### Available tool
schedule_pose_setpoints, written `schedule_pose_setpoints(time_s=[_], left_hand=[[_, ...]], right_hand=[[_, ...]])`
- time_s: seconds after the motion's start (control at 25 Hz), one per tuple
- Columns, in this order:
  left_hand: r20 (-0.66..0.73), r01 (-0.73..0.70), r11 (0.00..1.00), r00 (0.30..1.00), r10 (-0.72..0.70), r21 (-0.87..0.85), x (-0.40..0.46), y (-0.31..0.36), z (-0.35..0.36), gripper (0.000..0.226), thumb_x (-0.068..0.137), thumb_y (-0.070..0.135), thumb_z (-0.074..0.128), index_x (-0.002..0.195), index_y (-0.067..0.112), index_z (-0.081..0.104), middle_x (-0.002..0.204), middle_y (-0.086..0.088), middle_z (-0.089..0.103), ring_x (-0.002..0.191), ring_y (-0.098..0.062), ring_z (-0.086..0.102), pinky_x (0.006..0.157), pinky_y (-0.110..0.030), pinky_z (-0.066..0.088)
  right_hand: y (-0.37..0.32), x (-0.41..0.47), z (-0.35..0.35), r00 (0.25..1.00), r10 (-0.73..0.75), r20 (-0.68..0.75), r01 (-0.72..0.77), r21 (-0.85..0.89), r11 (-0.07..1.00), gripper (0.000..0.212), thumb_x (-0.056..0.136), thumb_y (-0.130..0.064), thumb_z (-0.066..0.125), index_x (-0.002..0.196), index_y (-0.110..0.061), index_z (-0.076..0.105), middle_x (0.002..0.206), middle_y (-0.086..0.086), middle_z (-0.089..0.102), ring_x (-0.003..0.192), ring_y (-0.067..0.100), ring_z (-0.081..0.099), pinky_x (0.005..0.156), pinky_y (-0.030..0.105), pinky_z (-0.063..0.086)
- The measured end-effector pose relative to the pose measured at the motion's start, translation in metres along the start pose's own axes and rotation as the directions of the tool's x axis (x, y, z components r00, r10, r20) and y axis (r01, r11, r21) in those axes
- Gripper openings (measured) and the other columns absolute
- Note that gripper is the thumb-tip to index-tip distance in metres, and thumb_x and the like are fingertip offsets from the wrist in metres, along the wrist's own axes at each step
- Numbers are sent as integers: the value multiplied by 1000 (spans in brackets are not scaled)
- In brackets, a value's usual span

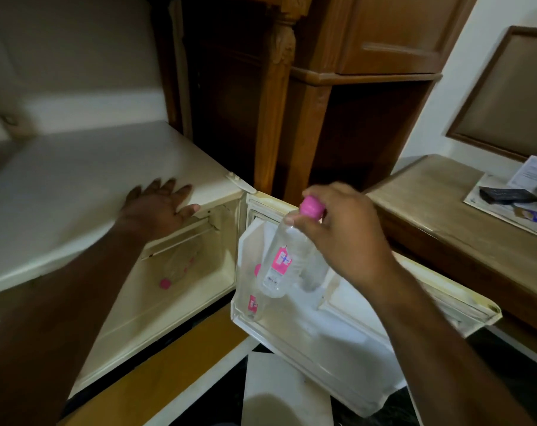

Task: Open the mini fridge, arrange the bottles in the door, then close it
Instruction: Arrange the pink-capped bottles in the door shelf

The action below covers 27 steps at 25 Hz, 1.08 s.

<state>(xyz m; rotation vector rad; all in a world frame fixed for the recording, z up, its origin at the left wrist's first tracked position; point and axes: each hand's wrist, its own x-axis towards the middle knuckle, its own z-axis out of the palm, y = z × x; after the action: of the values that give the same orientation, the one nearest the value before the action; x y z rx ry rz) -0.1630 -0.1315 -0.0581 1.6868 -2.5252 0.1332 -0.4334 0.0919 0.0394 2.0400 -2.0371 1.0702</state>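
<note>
The cream mini fridge (85,179) stands with its door (347,348) swung open to the right. My right hand (347,238) grips a clear bottle (284,262) with a pink cap and pink label by its neck, holding it tilted above the door shelf. Another pink-labelled bottle (252,302) stands in the door shelf at its left end. Inside the fridge a blurred bottle (176,269) with a pink cap lies on its side. My left hand (161,207) rests flat on the front edge of the fridge top, fingers spread.
A carved wooden cabinet (279,87) rises behind the fridge. At the right is a low wooden desk (439,204) with papers, a dark remote and glasses. A framed panel (513,93) hangs on the wall above it. Dark and white floor tiles lie below the door.
</note>
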Motion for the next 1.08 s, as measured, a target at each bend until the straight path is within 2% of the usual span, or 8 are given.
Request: schedule_pose_setpoints(time_s=[0.12,0.24,0.48,0.64,0.76,0.88,0.96,1.08], left_hand=[[11,11,1000,1000,-11,-1,1,1,0,75,88,73,11,155,40,14,166,-1,14,152,-25,10,119,-51,9],[17,22,1000,1000,-21,-10,0,-1,2,75,88,74,11,155,41,12,167,0,11,152,-24,8,119,-50,7],[21,8,1000,1000,-8,-17,0,-2,3,78,85,76,5,155,41,10,167,0,9,152,-24,5,119,-53,8],[29,17,1000,999,-17,-12,1,-1,3,76,86,75,6,154,42,10,167,1,8,152,-23,4,118,-53,8],[30,22,1000,999,-22,-13,1,-1,4,77,85,76,6,154,42,11,167,1,9,152,-23,5,118,-53,8],[24,20,1000,1000,-19,-13,0,-1,4,75,86,75,7,154,42,10,167,1,9,152,-24,6,118,-53,8],[26,16,1000,1000,-15,-14,0,-1,3,75,87,74,7,154,41,10,167,0,9,152,-25,6,118,-53,8],[34,14,1000,999,-14,-17,-2,0,1,74,88,73,7,154,41,8,167,-1,9,152,-25,5,119,-53,8]], right_hand=[[10,-4,52,984,76,164,-51,-156,986,35,85,-40,70,109,-15,64,104,4,65,88,19,62,77,30,52],[28,-12,98,968,152,198,-79,-335,939,34,87,-42,68,110,-17,62,106,4,68,91,18,65,85,30,53],[54,-20,152,891,385,239,-160,-628,762,29,81,-38,76,96,-16,64,93,4,70,82,17,66,74,28,54],[74,-27,178,825,414,385,-44,-687,726,29,88,-41,67,97,-13,68,94,4,72,87,18,68,76,28,53],[79,-30,187,823,403,401,-54,-650,758,29,93,-37,63,104,-10,67,100,5,72,92,18,68,82,28,53],[74,-26,178,833,431,347,-184,-562,807,31,95,-37,59,105,-9,68,100,7,71,88,18,69,76,27,54],[64,-24,169,884,387,261,-220,-499,838,33,94,-40,57,108,-11,65,102,7,68,87,18,67,71,27,54],[27,-24,181,963,186,193,-152,-178,972,31,93,-38,58,109,-12,63,103,7,65,85,21,66,67,30,53]])
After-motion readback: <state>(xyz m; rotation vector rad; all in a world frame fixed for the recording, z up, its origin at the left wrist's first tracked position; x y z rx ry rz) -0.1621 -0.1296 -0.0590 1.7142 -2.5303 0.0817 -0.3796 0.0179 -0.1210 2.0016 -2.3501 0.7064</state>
